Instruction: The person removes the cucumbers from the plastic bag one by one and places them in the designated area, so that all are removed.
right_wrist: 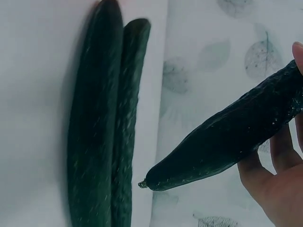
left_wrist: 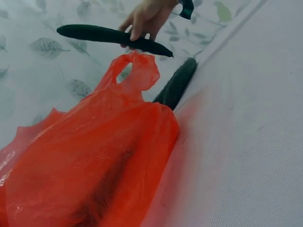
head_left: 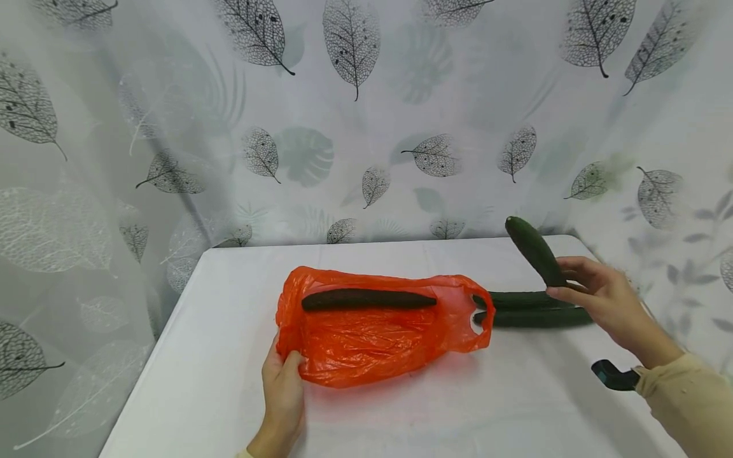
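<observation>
A red plastic bag (head_left: 366,346) lies on its side on the white table. My left hand (head_left: 284,388) grips its left end, thumb on top. One dark cucumber (head_left: 366,299) lies lengthwise along the bag's upper part; a dark long shape shows through the film in the left wrist view. My right hand (head_left: 607,302) holds another cucumber (right_wrist: 222,137) by one end, raised and tilted above the table's right side. Below it, two cucumbers (right_wrist: 94,118) lie side by side on the table, their left ends behind the bag's handle (head_left: 483,318).
The white table (head_left: 229,305) ends at a leaf-patterned curtain (head_left: 355,159) behind and at both sides. A dark curved piece (head_left: 615,375) sits at the right wrist, by the sleeve.
</observation>
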`<state>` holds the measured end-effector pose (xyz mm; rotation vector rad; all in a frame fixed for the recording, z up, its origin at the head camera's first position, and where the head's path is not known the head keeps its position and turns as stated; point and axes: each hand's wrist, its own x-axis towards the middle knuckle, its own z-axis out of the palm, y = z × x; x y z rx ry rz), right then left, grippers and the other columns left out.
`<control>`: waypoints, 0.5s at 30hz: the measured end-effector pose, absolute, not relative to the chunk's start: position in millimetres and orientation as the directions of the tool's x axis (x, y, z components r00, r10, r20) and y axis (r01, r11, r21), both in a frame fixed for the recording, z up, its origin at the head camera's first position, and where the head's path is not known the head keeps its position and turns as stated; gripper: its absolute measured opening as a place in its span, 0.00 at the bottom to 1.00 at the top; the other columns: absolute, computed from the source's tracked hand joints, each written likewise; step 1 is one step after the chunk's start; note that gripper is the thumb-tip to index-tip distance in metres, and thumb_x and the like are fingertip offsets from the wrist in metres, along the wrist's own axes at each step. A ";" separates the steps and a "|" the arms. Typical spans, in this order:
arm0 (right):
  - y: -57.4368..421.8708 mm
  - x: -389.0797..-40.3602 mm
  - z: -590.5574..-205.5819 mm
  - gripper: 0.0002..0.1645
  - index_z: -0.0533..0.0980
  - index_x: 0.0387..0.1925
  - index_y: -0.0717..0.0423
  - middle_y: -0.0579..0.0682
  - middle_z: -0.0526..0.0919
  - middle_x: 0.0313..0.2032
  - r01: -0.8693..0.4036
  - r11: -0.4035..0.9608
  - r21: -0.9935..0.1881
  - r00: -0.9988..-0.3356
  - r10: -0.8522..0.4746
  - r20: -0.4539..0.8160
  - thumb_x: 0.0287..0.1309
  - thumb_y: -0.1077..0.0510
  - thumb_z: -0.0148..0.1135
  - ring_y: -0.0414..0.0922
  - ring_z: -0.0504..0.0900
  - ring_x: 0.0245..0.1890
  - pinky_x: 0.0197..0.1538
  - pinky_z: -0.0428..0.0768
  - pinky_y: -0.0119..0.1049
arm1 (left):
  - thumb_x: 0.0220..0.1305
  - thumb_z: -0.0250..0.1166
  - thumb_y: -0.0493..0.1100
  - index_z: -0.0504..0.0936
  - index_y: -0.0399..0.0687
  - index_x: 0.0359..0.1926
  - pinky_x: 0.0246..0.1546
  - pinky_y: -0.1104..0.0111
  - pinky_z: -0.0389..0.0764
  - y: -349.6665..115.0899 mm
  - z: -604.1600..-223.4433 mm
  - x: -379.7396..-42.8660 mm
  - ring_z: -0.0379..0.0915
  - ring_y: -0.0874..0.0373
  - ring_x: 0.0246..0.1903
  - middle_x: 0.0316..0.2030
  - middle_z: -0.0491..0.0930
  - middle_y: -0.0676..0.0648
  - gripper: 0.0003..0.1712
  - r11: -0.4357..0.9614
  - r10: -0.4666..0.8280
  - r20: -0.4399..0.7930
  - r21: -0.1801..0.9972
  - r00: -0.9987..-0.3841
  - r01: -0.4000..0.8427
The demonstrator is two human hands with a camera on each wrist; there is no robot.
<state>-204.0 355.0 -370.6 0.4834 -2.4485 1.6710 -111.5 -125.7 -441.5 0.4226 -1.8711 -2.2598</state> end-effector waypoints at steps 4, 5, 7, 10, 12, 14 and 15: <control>368.5 -204.6 -380.8 0.28 0.75 0.60 0.57 0.33 0.80 0.50 -0.349 0.506 -0.789 -0.937 -0.219 0.274 0.59 0.70 0.68 0.24 0.78 0.50 0.46 0.76 0.18 | 0.66 0.43 0.28 0.51 0.44 0.79 0.69 0.63 0.65 -125.8 -441.1 -111.5 0.59 0.53 0.66 0.73 0.58 0.53 0.40 -0.199 -0.309 -0.112 0.979 -0.945 -0.051; 371.3 -204.6 -383.7 0.27 0.75 0.60 0.56 0.31 0.79 0.50 -0.347 0.546 -0.763 -0.938 -0.222 0.268 0.59 0.68 0.69 0.22 0.77 0.50 0.45 0.76 0.18 | 0.66 0.43 0.28 0.51 0.44 0.79 0.69 0.63 0.64 -125.6 -441.1 -111.4 0.59 0.53 0.66 0.73 0.58 0.53 0.40 -0.201 -0.308 -0.113 0.978 -0.945 -0.051; 376.3 -204.7 -389.1 0.27 0.76 0.59 0.56 0.28 0.77 0.51 -0.348 0.597 -0.723 -0.938 -0.230 0.261 0.59 0.65 0.71 0.20 0.75 0.49 0.44 0.76 0.18 | 0.66 0.43 0.28 0.51 0.44 0.79 0.69 0.63 0.64 -125.1 -440.9 -111.2 0.58 0.53 0.67 0.73 0.58 0.53 0.40 -0.207 -0.306 -0.103 0.978 -0.946 -0.039; 383.0 -205.4 -396.6 0.26 0.77 0.58 0.57 0.24 0.75 0.52 -0.359 0.658 -0.662 -0.933 -0.243 0.264 0.58 0.62 0.72 0.18 0.72 0.49 0.45 0.73 0.17 | 0.66 0.42 0.27 0.52 0.43 0.79 0.69 0.64 0.64 -124.4 -440.9 -110.9 0.57 0.52 0.67 0.74 0.57 0.51 0.40 -0.207 -0.306 -0.085 0.978 -0.948 -0.021; 387.8 -205.8 -400.4 0.25 0.78 0.57 0.56 0.23 0.74 0.52 -0.363 0.692 -0.624 -0.931 -0.252 0.263 0.58 0.61 0.73 0.17 0.71 0.49 0.45 0.72 0.16 | 0.66 0.42 0.27 0.51 0.43 0.79 0.69 0.64 0.65 -124.1 -440.7 -110.7 0.57 0.52 0.67 0.74 0.56 0.50 0.40 -0.204 -0.304 -0.077 0.979 -0.949 -0.014; 393.3 -206.0 -403.7 0.25 0.78 0.57 0.53 0.23 0.74 0.52 -0.361 0.722 -0.590 -0.932 -0.261 0.251 0.58 0.60 0.73 0.16 0.68 0.49 0.45 0.70 0.16 | 0.66 0.42 0.27 0.51 0.43 0.79 0.68 0.64 0.65 -124.2 -440.9 -111.0 0.57 0.52 0.67 0.74 0.56 0.51 0.40 -0.203 -0.304 -0.079 0.979 -0.949 -0.017; 396.2 -206.0 -405.2 0.25 0.79 0.57 0.52 0.23 0.74 0.52 -0.361 0.734 -0.576 -0.932 -0.266 0.245 0.57 0.59 0.73 0.16 0.68 0.49 0.45 0.70 0.16 | 0.66 0.42 0.27 0.51 0.43 0.79 0.69 0.64 0.65 -124.4 -440.9 -111.2 0.57 0.52 0.67 0.74 0.56 0.51 0.40 -0.203 -0.304 -0.079 0.979 -0.949 -0.017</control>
